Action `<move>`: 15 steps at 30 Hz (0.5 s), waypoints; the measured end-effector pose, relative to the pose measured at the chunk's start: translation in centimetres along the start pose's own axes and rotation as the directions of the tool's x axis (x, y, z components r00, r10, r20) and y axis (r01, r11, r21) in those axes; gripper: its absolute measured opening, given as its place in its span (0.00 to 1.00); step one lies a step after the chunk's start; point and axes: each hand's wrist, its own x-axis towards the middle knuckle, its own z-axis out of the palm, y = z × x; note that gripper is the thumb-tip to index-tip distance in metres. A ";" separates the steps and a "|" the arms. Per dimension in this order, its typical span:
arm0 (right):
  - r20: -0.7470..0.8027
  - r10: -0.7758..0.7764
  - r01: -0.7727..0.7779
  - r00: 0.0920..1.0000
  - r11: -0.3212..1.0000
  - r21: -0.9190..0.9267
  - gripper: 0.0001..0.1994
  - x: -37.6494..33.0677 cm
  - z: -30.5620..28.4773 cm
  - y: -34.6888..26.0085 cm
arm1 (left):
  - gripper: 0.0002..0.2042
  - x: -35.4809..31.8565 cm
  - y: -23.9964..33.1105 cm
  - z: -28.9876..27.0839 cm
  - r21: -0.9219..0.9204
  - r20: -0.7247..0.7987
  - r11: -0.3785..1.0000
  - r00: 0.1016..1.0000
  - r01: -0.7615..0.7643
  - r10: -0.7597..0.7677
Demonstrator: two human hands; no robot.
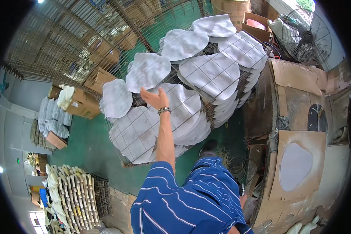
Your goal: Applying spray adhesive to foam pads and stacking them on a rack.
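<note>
The left hand was spread and empty above the near left part of the wire rack, thumb apart from the fingers. The nearest pale grey rounded sheet lay on top of the rack's wires, toward its far side, just beyond the fingertips, which overlapped the sheet's near edge in view; whether they touched it could not be told. A broader grey sheet lay under the wires, below and to the right of that hand. Of the right arm, only the banded wrist showed, to the near right of the rack; the state of its hand could not be told.

The sheet's wavy surface and curled rim suggested something thin, light and bendable, likelier to sag or crease than to break. How slippery it was remained uncertain. Its free near edge seemed the best hold, thumb above and fingers beneath, with the opposite rim supported against drooping.
</note>
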 end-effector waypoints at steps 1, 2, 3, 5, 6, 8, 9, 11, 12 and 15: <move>0.004 0.005 -0.005 1.000 1.000 0.008 0.17 -0.2 -0.3 -0.8 | 0.44 -0.1 -0.7 -0.1 -0.031 -0.024 0.998 0.998 0.053 -0.054; 0.010 0.008 -0.009 1.000 1.000 0.015 0.17 -0.3 -0.5 -1.6 | 0.42 0.2 -2.0 0.1 -0.061 -0.048 0.992 0.993 0.106 -0.109; 0.023 0.006 -0.007 1.000 1.000 0.018 0.17 -0.3 -0.5 -2.1 | 0.40 1.9 -4.6 -0.2 -0.019 -0.097 0.997 0.993 0.073 -0.075; 0.056 -0.004 0.003 0.998 1.000 0.010 0.17 0.1 -0.7 -3.0 | 0.39 5.4 -11.1 -2.2 0.064 -0.261 0.958 0.932 0.278 -0.253; 0.069 -0.008 0.008 0.998 1.000 0.002 0.17 0.4 -0.8 -3.5 | 0.38 7.3 -14.3 -3.5 0.124 -0.302 0.905 0.884 0.406 -0.356; 0.134 -0.039 0.037 0.990 0.999 0.012 0.16 1.8 -0.4 -5.1 | 0.35 13.4 -22.2 -8.4 0.139 -0.390 0.793 0.769 0.593 -0.507; 0.179 -0.057 0.052 0.982 0.998 0.032 0.16 2.7 0.4 -6.0 | 0.34 16.6 -25.7 -11.4 0.097 -0.417 0.754 0.715 0.650 -0.562; 0.204 -0.061 0.058 0.977 0.998 0.018 0.16 4.0 1.5 -7.5 | 0.32 18.8 -29.1 -13.4 -0.068 -0.316 0.643 0.594 0.763 -0.740; 0.204 -0.057 0.059 0.977 0.998 0.000 0.16 4.4 1.9 -8.1 | 0.30 18.8 -29.7 -13.4 -0.214 -0.160 0.486 0.460 0.848 -0.873; 0.240 -0.065 0.073 0.969 0.997 -0.026 0.16 6.3 3.2 -10.1 | 0.23 19.5 -30.9 -13.4 -0.408 -0.101 0.346 0.334 0.845 -0.937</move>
